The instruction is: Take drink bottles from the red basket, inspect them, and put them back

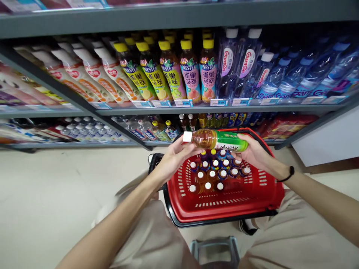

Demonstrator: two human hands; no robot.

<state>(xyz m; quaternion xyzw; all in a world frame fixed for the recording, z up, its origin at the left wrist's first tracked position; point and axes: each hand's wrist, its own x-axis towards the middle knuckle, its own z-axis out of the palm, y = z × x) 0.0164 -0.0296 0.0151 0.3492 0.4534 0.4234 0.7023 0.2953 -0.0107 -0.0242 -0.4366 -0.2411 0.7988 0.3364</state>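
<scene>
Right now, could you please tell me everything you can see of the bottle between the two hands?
The bottle looks like clear plastic, with a white cap on, amber liquid showing through the upper part, and a green label with a white patch and dark lettering, too blurred to read. It lies nearly level above the far side of the red basket, its cap end at the left hand and its base end in the right hand.

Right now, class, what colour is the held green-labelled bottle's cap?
The cap is white, clearest in the head view.
</scene>
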